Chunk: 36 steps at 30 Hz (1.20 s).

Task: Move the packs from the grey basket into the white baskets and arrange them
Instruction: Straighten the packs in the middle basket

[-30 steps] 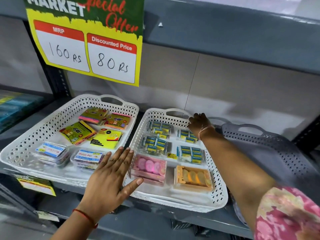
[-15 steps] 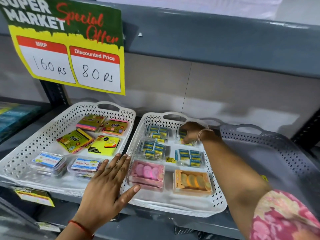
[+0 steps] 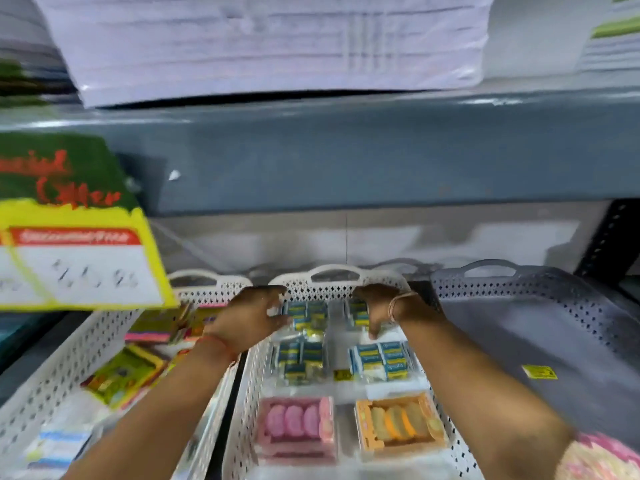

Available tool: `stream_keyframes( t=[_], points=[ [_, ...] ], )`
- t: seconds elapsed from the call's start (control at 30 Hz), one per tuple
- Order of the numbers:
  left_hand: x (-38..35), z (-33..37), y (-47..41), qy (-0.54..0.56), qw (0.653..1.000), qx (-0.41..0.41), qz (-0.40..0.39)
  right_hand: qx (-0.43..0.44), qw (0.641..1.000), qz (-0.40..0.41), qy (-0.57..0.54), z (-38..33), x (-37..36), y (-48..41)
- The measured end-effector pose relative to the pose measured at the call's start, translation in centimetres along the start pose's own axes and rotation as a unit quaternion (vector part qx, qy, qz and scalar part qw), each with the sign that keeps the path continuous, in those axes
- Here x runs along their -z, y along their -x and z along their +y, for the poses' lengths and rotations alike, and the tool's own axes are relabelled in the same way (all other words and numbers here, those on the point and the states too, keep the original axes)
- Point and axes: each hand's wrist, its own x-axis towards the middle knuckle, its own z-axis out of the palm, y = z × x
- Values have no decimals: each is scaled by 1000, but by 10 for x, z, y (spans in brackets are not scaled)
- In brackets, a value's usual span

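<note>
Both my hands reach to the far end of the middle white basket (image 3: 250, 393). My left hand (image 3: 251, 315) has its fingers apart and touches the far-left blue-and-yellow pack (image 3: 308, 313). My right hand (image 3: 384, 308) curls down over the far-right blue-and-yellow pack (image 3: 358, 315). Two more blue-and-yellow packs (image 3: 381, 362) lie in the middle row. A pink pack (image 3: 298, 424) and an orange pack (image 3: 398, 424) sit at the near end. The grey basket (image 3: 519, 341) on the right holds only a small yellow label (image 3: 539, 371).
The left white basket (image 3: 62, 368) holds yellow, green and pink packs, blurred. A yellow and green price sign (image 3: 79, 244) hangs low over its far left. The blue-grey upper shelf (image 3: 346, 150) runs close above the baskets. A dark upright (image 3: 602, 237) stands at the right.
The view has swung up and to the right and blurred. My left hand left the gap between the white baskets and went to the far-left pack. My right hand stays at the far-right pack.
</note>
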Motion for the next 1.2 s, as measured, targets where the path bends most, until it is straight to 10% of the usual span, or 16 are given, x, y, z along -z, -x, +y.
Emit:
stream_keyframes(
  t=[0.37,0.77,1.2],
  points=[
    [-59,-13,-99,-106,970,20,-219,24,999,24,0,1,2,2],
    [-30,1,-66,-1,990,-60,-130,84,996,2,-39,-6,35,61],
    [-53,11,-14,-152,957,-86,-229,57,998,-12,25,-22,-18,93]
  ],
)
